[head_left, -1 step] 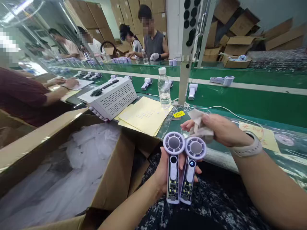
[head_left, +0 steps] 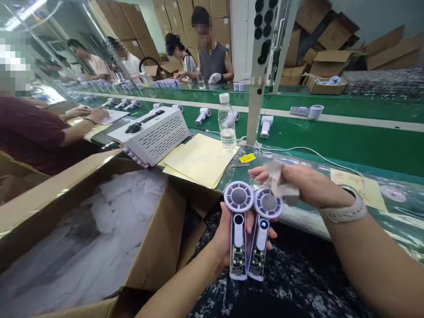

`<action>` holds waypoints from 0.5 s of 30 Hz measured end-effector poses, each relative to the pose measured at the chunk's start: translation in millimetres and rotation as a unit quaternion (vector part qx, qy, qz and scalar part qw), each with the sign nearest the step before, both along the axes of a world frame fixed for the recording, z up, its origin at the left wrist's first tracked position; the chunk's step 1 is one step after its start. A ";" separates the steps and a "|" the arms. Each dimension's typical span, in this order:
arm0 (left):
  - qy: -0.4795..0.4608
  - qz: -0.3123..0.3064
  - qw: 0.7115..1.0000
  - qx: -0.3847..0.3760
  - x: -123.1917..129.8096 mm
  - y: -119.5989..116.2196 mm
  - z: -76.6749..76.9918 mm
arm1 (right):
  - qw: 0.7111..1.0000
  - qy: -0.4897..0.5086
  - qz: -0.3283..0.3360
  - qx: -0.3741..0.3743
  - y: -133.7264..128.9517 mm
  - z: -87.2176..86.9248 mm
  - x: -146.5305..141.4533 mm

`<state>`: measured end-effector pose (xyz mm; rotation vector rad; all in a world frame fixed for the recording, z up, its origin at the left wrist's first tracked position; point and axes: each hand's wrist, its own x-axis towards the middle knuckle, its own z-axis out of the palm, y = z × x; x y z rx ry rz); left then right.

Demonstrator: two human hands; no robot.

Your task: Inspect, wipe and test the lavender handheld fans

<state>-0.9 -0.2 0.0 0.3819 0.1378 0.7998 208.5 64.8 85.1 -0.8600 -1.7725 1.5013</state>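
My left hand (head_left: 222, 240) is wrapped round two purple handheld fans held side by side and upright over my lap. On the left fan (head_left: 238, 234) the round display is dark; the right fan (head_left: 260, 240) has "20" lit on its display. Circuit boards show through the lower handles of both. Just above the right fan's head, my right hand (head_left: 303, 181) pinches a crumpled greyish cloth or tissue (head_left: 278, 179), slightly blurred. The cloth overlaps the edge of that fan's head; whether it touches cannot be made out.
An open cardboard box (head_left: 159, 238) with white plastic bags (head_left: 122, 207) stands at left. Beyond are a grey metal device (head_left: 159, 137), yellow paper (head_left: 202, 163), a water bottle (head_left: 227, 123) and a metal post (head_left: 256, 88). More fans lie on the green conveyor (head_left: 298, 137). Co-workers sit nearby.
My right hand and the cloth have shifted slightly right and down, partly covering the right fan's rim. The two fans have moved a little up and left in my left hand.
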 end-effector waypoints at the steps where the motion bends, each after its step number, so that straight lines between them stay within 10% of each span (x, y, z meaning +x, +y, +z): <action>1: 0.002 0.003 1.000 0.007 -1.0 -0.2 -0.3 | 1.000 -0.008 0.013 -0.013 -5.8 -4.5 -0.9; 8: 0.052 -0.030 0.998 0.027 -8.4 -3.2 -12.6 | 0.990 0.032 0.079 -0.109 -23.0 -24.6 -8.8; 15: 0.086 0.038 0.996 0.001 -6.1 0.1 -5.8 | 0.990 -0.058 -0.126 0.030 -26.8 -33.0 -44.9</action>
